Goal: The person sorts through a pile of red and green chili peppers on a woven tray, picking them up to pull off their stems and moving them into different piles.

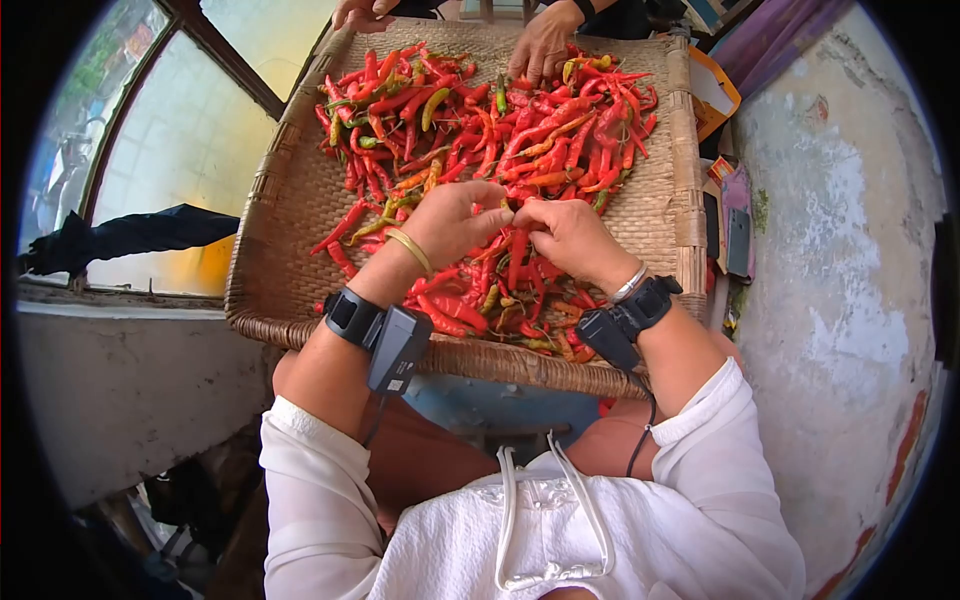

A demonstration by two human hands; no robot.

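Both my hands meet above a large woven basket tray point(690, 180) spread with red chili peppers point(450, 305), some of them yellow or green. My left hand point(455, 225) has its fingers pinched together; whatever is in the pinch is too small to make out. Touching it at the fingertips, my right hand point(580, 240) is closed, and a red chili pepper point(517, 256) hangs just below its fingers. A bangle and a strapped black device sit on each of my wrists. More chili peppers lie beneath and in front of my hands.
Across the tray, another person's hand point(542, 45) reaches into the far pile, while their other hand point(364, 13) is at the far rim. A window with a dark folded umbrella point(150, 235) is on the left. A worn wall point(830, 220) stands close on the right.
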